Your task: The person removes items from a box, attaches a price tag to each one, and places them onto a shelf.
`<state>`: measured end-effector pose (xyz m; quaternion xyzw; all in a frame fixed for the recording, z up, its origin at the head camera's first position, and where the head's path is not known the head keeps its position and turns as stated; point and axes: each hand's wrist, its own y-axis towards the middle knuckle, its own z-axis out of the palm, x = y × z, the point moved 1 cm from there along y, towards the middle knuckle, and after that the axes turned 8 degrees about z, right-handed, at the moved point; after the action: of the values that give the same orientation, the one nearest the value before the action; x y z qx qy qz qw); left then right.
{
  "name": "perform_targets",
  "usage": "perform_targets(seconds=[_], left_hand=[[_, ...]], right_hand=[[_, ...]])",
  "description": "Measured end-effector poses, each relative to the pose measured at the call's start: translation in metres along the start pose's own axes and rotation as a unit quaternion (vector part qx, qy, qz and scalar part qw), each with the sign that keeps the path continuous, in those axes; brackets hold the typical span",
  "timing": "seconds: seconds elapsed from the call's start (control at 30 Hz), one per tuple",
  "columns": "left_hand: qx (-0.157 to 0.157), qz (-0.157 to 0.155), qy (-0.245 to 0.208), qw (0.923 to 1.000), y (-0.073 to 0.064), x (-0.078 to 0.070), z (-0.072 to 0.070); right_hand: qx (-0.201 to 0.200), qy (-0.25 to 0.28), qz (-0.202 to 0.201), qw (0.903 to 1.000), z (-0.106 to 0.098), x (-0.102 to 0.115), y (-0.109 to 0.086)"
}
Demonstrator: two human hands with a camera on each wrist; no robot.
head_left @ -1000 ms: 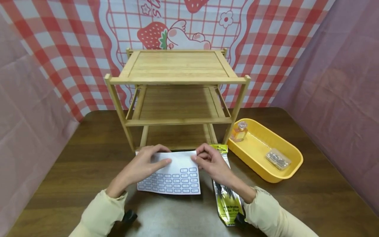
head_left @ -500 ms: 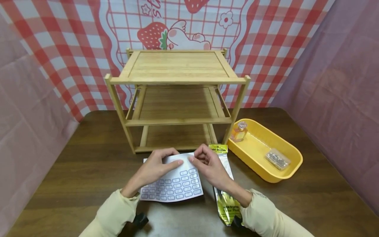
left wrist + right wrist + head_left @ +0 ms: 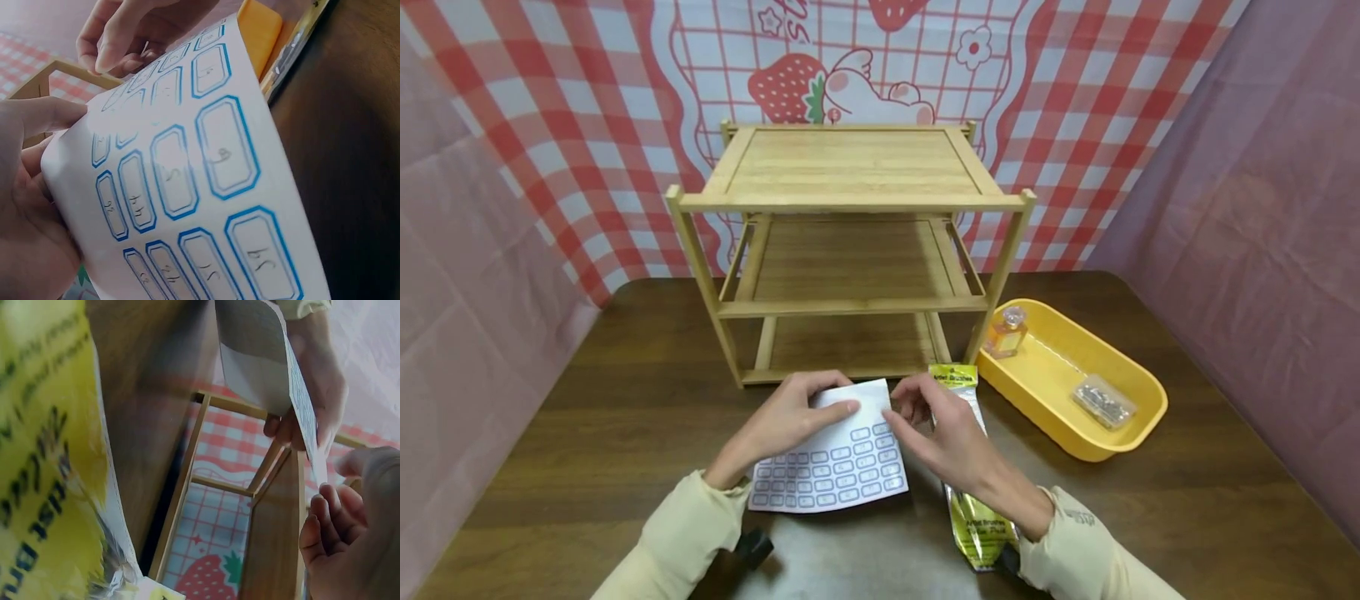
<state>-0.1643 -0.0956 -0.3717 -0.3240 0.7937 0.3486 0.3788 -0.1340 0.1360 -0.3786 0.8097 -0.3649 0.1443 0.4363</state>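
A white sheet of labels (image 3: pixel 842 467) is held up over the table, printed with rows of blue-framed boxes. My left hand (image 3: pixel 797 417) grips its upper left part, thumb across the front and fingers behind. Handwritten numbers fill the boxes of the label sheet (image 3: pixel 181 169) in the left wrist view, where the paper bends. My right hand (image 3: pixel 947 433) is at the sheet's upper right edge, fingers loosely curled and thumb apart from them. In the right wrist view, the paper's edge reaches the right fingertips (image 3: pixel 322 500). Beneath the right forearm lies a yellow-and-silver artist brush pack (image 3: pixel 977 529).
A three-tier wooden shelf (image 3: pixel 853 202) stands behind the hands. To the right, a yellow tray (image 3: pixel 1045 425) holds a perfume bottle (image 3: pixel 1006 333) and a clear box of small metal pieces (image 3: pixel 1103 402). Checked cloth (image 3: pixel 1075 167) hangs at the back.
Both hands first drew closer together and the sheet tilted. The right thumb and fingers, earlier pinching the upper right corner, have since parted and slid to its edge.
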Motion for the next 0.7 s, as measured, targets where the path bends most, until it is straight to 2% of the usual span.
perform_targets(seconds=[0.1,0.2,0.33,0.53,0.7], left_hand=[[0.001,0.002,-0.008,1.0,0.001,0.001,0.0],[0.0,0.006,-0.015,0.9999,0.002,0.001,0.002],[-0.002,0.012,-0.031,0.9994,0.003,0.003,0.003],[-0.009,0.006,-0.09,0.9958,0.003,0.005,0.005],[-0.015,0.004,-0.121,0.9926,0.002,0.008,0.007]], right_hand=[[0.015,-0.071,-0.065,0.9953,0.003,0.004,-0.003],[0.022,-0.123,-0.102,0.9869,0.006,0.007,-0.005],[0.029,-0.146,-0.107,0.9831,0.01,0.008,-0.007],[0.022,-0.179,-0.114,0.977,0.013,0.01,-0.008],[0.014,-0.188,-0.119,0.9748,0.013,0.012,-0.009]])
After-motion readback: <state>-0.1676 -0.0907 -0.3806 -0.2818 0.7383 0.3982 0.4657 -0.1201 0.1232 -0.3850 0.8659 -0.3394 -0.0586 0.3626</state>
